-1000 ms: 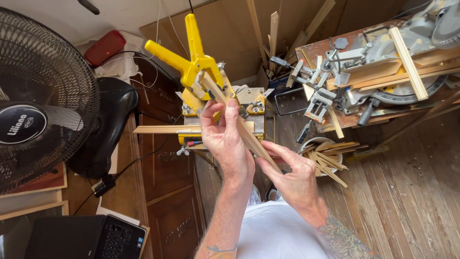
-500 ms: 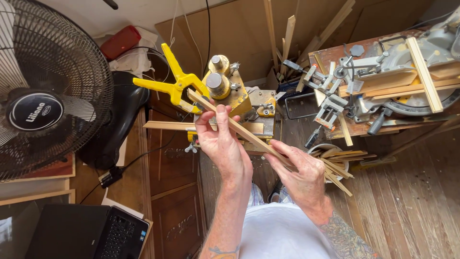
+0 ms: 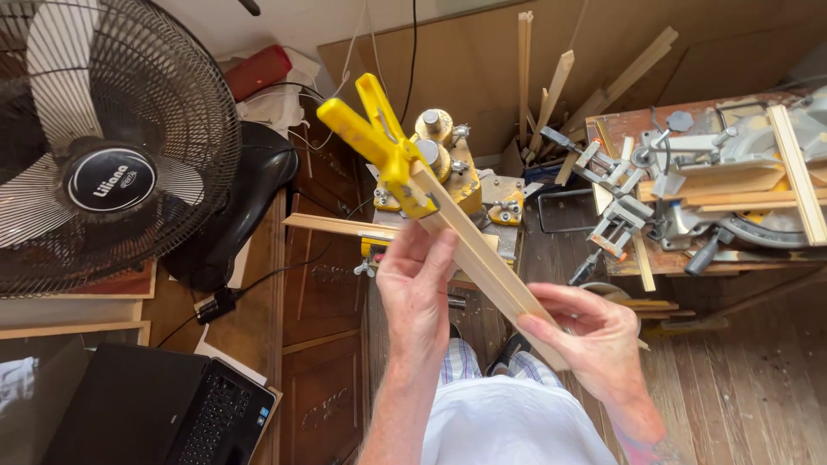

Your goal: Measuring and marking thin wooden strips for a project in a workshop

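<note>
Light, stiff, thin wood strips, clamped at the far end by a yellow clamp, pinched mid-length in left hand, near end in right hand; probably snappable, best gripped near the clamp.

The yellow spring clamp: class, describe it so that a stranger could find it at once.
Start at the big black fan on the left and look right. The yellow spring clamp bites the top end of the wooden strips held by both hands, its two handles splayed upward.

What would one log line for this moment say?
left hand: holds wood strips near yellow clamp | right hand: grips strips' lower end | clamp: pinching strips' top end | fan: at left
</note>
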